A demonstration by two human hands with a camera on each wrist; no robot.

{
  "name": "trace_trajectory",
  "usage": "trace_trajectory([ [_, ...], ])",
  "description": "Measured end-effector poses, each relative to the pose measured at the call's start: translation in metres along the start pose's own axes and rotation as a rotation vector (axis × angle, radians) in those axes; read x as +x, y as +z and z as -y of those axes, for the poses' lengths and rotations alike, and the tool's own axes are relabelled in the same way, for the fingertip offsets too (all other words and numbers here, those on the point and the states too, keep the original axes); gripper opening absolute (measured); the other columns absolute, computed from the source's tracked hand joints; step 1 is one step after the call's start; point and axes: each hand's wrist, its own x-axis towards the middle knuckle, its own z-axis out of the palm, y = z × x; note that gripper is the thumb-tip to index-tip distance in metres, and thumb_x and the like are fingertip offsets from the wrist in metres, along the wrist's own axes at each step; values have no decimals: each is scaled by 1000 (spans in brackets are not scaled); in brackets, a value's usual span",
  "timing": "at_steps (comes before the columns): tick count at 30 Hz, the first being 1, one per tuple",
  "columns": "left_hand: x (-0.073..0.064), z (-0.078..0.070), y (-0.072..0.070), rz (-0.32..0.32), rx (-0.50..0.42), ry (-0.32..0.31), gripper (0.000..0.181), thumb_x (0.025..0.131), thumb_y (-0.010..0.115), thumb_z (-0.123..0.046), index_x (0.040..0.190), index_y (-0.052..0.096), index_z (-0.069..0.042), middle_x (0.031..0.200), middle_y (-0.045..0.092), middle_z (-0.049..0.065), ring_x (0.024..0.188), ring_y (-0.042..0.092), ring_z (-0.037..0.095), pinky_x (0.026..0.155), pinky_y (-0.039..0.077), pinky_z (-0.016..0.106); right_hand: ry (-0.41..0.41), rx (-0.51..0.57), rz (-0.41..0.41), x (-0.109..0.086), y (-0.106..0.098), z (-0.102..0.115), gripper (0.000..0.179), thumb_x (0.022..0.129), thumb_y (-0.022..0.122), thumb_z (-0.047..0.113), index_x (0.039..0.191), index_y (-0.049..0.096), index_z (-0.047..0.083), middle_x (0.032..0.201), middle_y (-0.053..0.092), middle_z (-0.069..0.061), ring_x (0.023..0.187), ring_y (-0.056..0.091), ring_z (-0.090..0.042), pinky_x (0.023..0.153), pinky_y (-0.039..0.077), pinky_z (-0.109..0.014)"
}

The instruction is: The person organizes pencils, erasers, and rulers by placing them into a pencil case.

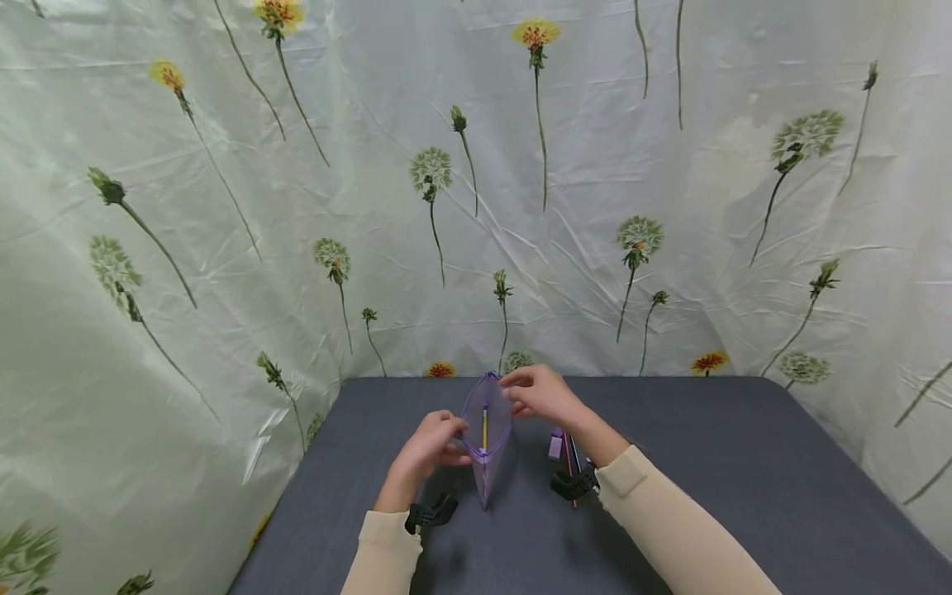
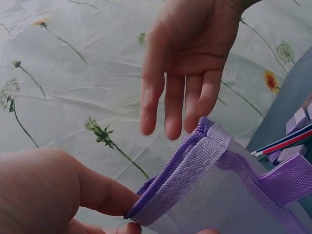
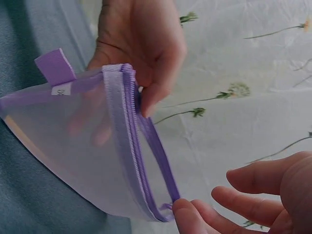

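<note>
A purple mesh zipper pouch stands upright with its zipped mouth spread apart. A yellow pencil shows inside it. My left hand pinches the near side of the rim, thumb at the inside of the mouth and other fingers outside the mesh. At the far end of the rim is my right hand, fingers extended and relaxed. One of its fingertips touches the zipper end in the right wrist view, and nothing is gripped. A purple fabric tab sticks out from the pouch's side.
Right of the pouch, partly under my right forearm, lie purple blocks and red and dark blue pencils. They rest on a dark grey table. A dandelion-print curtain hangs behind and on the left.
</note>
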Motion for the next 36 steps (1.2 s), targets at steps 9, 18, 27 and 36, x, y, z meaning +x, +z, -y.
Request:
trace_trajectory([
  [9, 0, -4, -4, 4, -7, 25, 18, 97, 55, -11, 86, 48, 0, 113, 55, 31, 71, 72, 30, 61, 61, 37, -18, -12, -16, -10, -19, -6, 30, 99, 64, 15, 127, 67, 6, 121, 67, -15, 93, 71, -32, 81, 59, -46],
  [18, -1, -5, -6, -13, 1, 26, 15, 99, 58, -10, 92, 49, -1, 111, 56, 31, 72, 72, 27, 63, 62, 39, -10, 38, -44, -30, -34, -20, 33, 100, 64, 16, 131, 64, 5, 124, 66, -17, 96, 70, -31, 86, 57, -50],
  [27, -1, -6, -8, -4, -2, 25, 15, 98, 62, -9, 93, 49, -1, 109, 57, 28, 73, 73, 27, 66, 62, 42, 1, 71, -74, -41, -46, -40, 34, 100, 64, 16, 132, 63, 5, 125, 64, -20, 97, 69, -31, 87, 57, -51],
  [36, 0, -1, -11, 17, 9, 32, 12, 99, 58, -8, 94, 50, 1, 125, 56, 33, 74, 72, 26, 67, 62, 40, 37, 56, -101, -47, -50, -64, 33, 98, 66, 14, 129, 65, 4, 119, 67, -21, 101, 67, -41, 79, 60, -45],
])
